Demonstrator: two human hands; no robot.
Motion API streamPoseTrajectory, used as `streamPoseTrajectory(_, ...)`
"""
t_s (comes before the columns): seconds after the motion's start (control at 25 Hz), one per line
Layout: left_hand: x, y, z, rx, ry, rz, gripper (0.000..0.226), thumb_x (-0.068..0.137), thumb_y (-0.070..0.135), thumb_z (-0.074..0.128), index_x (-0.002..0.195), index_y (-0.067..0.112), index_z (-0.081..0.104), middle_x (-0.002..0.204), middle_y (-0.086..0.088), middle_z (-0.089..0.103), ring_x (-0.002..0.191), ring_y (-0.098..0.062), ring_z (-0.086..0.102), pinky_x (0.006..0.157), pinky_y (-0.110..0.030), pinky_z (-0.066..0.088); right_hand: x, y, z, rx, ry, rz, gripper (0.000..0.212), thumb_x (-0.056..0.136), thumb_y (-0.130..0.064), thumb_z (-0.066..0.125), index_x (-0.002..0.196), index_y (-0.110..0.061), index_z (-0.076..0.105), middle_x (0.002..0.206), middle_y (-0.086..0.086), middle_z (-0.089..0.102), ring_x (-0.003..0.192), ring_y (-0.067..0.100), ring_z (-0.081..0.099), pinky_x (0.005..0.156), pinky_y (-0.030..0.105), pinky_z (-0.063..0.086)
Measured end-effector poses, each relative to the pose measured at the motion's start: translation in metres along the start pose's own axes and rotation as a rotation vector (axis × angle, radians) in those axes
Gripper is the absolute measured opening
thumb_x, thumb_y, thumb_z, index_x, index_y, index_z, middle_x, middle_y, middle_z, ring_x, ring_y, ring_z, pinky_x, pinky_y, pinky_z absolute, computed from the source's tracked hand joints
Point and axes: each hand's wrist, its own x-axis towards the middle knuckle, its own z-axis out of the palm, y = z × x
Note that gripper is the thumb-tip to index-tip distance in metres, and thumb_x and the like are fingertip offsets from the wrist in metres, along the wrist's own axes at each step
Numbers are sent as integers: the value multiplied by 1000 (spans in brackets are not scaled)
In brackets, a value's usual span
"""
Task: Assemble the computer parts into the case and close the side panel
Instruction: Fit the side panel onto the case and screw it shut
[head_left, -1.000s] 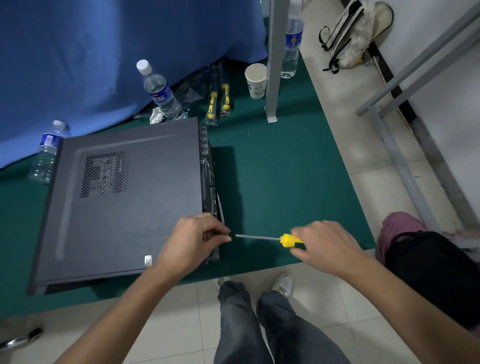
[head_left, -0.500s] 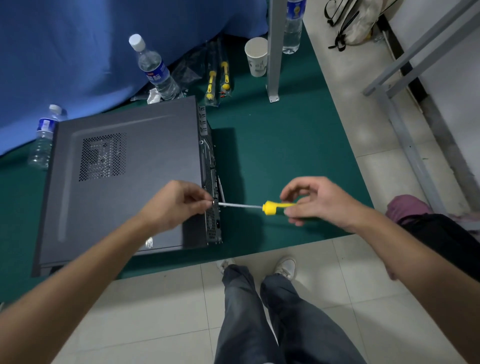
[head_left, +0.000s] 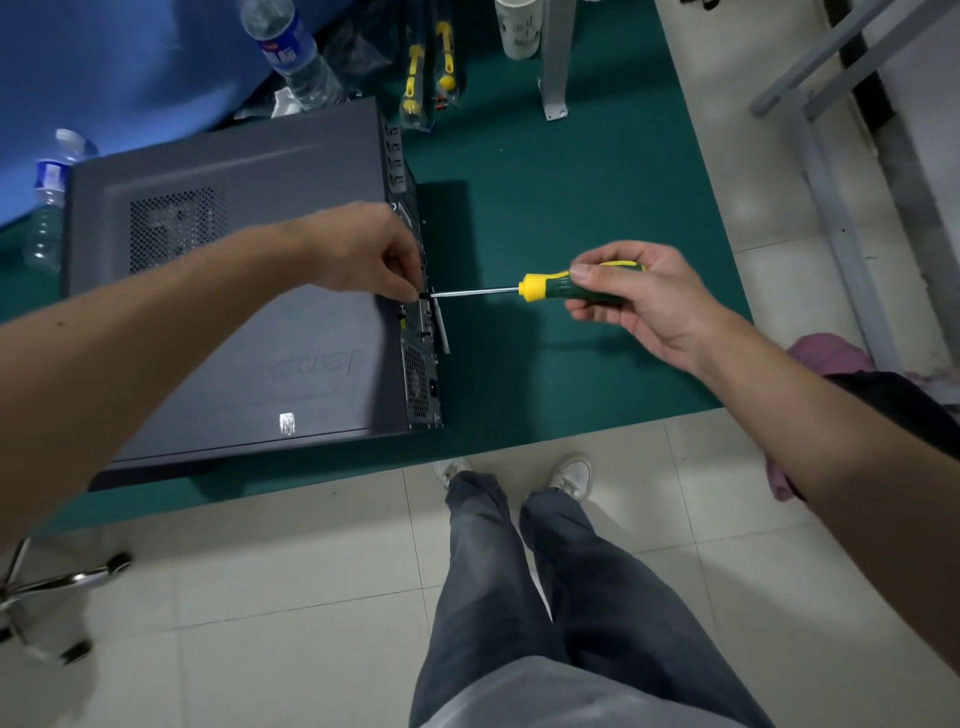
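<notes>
A dark grey computer case (head_left: 249, 322) lies flat on the green table (head_left: 571, 208), its side panel on top and its rear face to the right. My right hand (head_left: 639, 301) grips the green and yellow handle of a screwdriver (head_left: 540, 287), whose shaft points left at the case's rear edge. My left hand (head_left: 374, 254) pinches a small dark screw at the screwdriver's tip, right against that rear edge. The screw itself is mostly hidden by my fingertips.
Two water bottles (head_left: 291, 52) (head_left: 49, 197) stand behind and left of the case by a blue cloth. Bagged yellow screwdrivers (head_left: 426, 78), a paper cup (head_left: 517, 28) and a metal post (head_left: 556, 62) sit at the back. My legs (head_left: 519, 571) stand by the table's front edge.
Both hands and the screwdriver have moved farther along the case's rear edge, away from its near corner. My right hand's grip on the handle has shifted. The view has tilted downward.
</notes>
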Motion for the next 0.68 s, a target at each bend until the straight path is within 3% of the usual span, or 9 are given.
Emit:
streamPoseTrajectory(0.2,10,3,-2,95,-127,-26,15,81,22,76,73,32,68,50,32,54,52,13,52,52,-22,35,6,8,3,-18,-12,7,14,77,-9,78,88,-7,69,86,16,72,68,25,70,66,30,58)
streamPoseTrajectory(0.32,13,4,-1,132,-148,-31,15,81,22,75,72,31,67,47,32,52,52,0,52,53,-22,34,6,12,3,-2,-9,29,20,73,-14,80,88,-7,70,85,14,72,68,25,69,67,30,58)
streamPoseTrajectory(0.56,13,3,0,134,-134,-45,4,81,22,75,82,26,75,48,24,54,56,1,51,53,-21,35,8,17,7,13,-8,49,28,68,-18,81,90,-6,69,86,14,72,68,25,70,68,30,58)
streamPoseTrajectory(0.68,9,4,2,98,-180,-37,8,82,23,74,78,29,73,48,27,54,52,7,52,53,-22,34,5,17,3,11,-22,50,25,67,-17,82,87,-7,71,88,16,72,68,26,70,67,30,58)
